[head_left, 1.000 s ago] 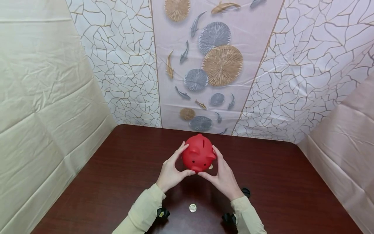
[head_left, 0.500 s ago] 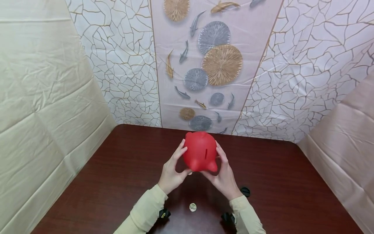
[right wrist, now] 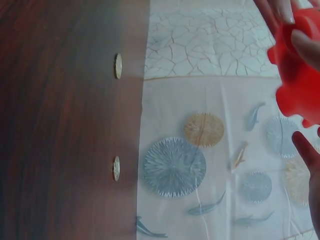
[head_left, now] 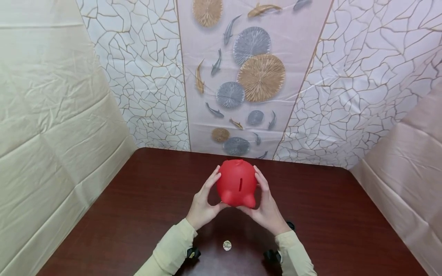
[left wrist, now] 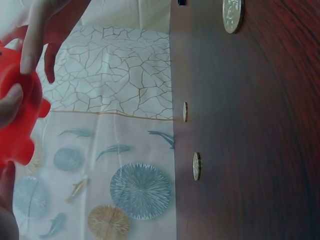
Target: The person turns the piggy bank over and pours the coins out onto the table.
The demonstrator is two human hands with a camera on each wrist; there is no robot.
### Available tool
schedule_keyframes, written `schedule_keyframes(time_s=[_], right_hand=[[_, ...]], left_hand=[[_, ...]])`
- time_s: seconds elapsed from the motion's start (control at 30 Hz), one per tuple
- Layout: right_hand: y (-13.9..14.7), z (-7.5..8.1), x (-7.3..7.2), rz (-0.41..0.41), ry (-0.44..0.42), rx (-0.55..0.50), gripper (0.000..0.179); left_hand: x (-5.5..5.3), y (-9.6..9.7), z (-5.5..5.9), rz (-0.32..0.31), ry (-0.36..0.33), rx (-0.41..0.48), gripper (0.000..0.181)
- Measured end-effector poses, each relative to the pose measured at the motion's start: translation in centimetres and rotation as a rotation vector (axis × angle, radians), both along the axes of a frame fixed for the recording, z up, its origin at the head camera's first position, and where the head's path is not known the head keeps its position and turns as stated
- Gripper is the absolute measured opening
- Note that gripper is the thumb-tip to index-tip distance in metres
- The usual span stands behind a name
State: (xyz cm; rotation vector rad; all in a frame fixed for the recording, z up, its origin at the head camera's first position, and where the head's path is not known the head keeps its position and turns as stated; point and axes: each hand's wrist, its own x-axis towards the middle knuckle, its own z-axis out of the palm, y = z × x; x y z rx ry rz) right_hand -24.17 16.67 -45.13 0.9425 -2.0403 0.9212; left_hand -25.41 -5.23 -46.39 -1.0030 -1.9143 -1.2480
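A red piggy bank (head_left: 236,178) is held up above the dark table between my two hands. Its coin slot and two ears turn toward the head camera, while the face is tipped down out of sight there. My left hand (head_left: 203,205) grips its left side, fingers on the flank and thumb underneath. On the opposite side my right hand (head_left: 267,211) holds it the same way. Below, a coin (head_left: 226,245) lies on the table between the forearms. The left wrist view adds two more coins further off, one (left wrist: 185,111) behind another (left wrist: 196,166).
A dark wooden table (head_left: 145,214) spreads under the hands, with patterned cloth (head_left: 152,76) hanging behind it and pale cloth at both sides. A small round black piece (head_left: 291,225) sits partly hidden behind the right wrist. In the right wrist view two coins show, including one nearer the top (right wrist: 118,66).
The piggy bank has been tilted in both hands: its face, visible a second ago, has turned downward, and the slot has swung toward the head camera. Both hands stay on it.
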Motion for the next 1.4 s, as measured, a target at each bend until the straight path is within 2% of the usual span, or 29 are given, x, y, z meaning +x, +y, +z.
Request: schedule_keyframes(time_s=[0.1, 0.23, 0.33, 0.47, 0.57, 0.77, 0.97, 1.1, 1.2, 1.33, 1.4], right_hand=[[0.3, 0.2, 0.2, -0.007, -0.073, 0.027, 0.105], [0.6, 0.4, 0.4, -0.083, -0.163, 0.063, 0.118], [0.8, 0.5, 0.5, -0.175, -0.244, 0.082, 0.116], [0.9, 0.4, 0.6, -0.278, -0.363, 0.112, 0.105], [0.8, 0.4, 0.7, -0.319, -0.455, 0.12, 0.098], [0.3, 0.3, 0.6, -0.33, -0.632, 0.1, 0.085], [-0.2, 0.3, 0.8, -0.378, -0.66, 0.152, 0.072], [-0.4, 0.1, 0.8, -0.413, -0.662, 0.197, 0.065], [-0.6, 0.2, 0.8, -0.421, -0.667, 0.22, 0.06], [-0.8, 0.2, 0.8, -0.431, -0.669, 0.237, 0.055], [-0.8, 0.3, 0.8, -0.439, -0.663, 0.246, 0.054]], left_hand=[[0.0, -0.1, -0.3, -0.012, -0.057, -0.019, 0.097], [0.0, -0.1, -0.4, 0.0, -0.154, -0.017, 0.098], [0.1, -0.1, -0.3, 0.019, -0.278, -0.009, 0.097], [0.2, -0.1, -0.2, 0.06, -0.438, -0.021, 0.092], [0.2, -0.1, -0.1, 0.098, -0.481, -0.036, 0.085], [0.1, -0.2, 0.1, 0.143, -0.512, -0.067, 0.071], [0.4, -0.2, 0.4, 0.208, -0.579, -0.123, 0.064], [0.4, -0.1, 0.4, 0.278, -0.596, -0.181, 0.059], [0.4, 0.0, 0.4, 0.294, -0.632, -0.219, 0.059], [0.4, 0.1, 0.4, 0.281, -0.685, -0.241, 0.061], [0.4, 0.1, 0.4, 0.286, -0.683, -0.247, 0.061]])
